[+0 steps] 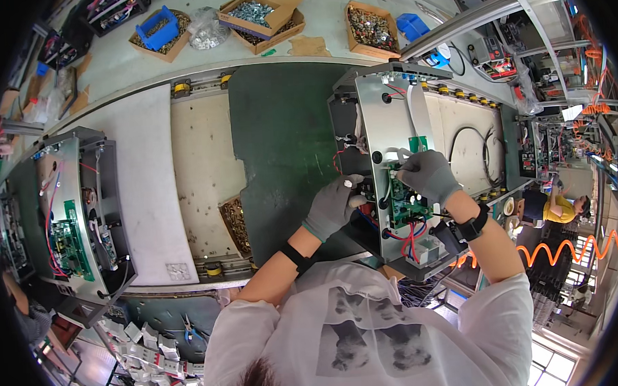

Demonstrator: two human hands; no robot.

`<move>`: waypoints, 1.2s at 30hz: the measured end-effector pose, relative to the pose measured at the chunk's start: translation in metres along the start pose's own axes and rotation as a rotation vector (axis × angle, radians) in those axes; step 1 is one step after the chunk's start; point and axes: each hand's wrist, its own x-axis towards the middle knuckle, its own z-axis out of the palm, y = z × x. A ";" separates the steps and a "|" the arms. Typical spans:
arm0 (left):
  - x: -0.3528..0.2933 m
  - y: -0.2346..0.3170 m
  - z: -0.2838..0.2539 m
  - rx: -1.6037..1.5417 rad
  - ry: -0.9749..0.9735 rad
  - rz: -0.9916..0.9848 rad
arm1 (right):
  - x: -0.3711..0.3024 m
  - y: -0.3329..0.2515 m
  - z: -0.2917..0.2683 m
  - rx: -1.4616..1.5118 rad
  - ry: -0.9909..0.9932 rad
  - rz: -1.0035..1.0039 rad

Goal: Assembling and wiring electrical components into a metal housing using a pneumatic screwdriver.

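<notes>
An open metal chassis (382, 131) stands in front of me, with a green circuit board (406, 206) on its upright plate. My right hand (429, 176), in a grey glove, reaches over the board's upper part with bent fingertips pressed together; what they hold is hidden. A pale flat cable (414, 112) runs down the plate toward these fingers. At the chassis's left side is my left hand (334, 206), also gloved, its fingers curled. A small white piece shows at its fingertips, too small to name. Red and blue wires (413, 238) hang below the board.
A second chassis (82, 210) stands at the left on the line. Beneath my chassis lies a dark green board (280, 153). Screw boxes (372, 30) and a blue bin (157, 29) line the far bench. An orange coiled hose (567, 254) stretches right, near another person (558, 205).
</notes>
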 end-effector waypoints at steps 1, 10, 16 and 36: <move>0.000 0.000 0.001 -0.001 0.002 -0.001 | -0.001 -0.004 -0.001 0.008 -0.006 0.004; 0.039 -0.008 0.001 0.512 -0.593 -0.537 | -0.003 -0.010 -0.004 -0.060 0.006 -0.029; 0.033 -0.021 0.023 0.549 -0.313 -0.282 | -0.002 -0.013 -0.001 -0.032 0.022 -0.057; 0.035 -0.025 0.026 -0.087 -0.067 -0.342 | 0.000 -0.005 -0.004 0.018 -0.015 -0.036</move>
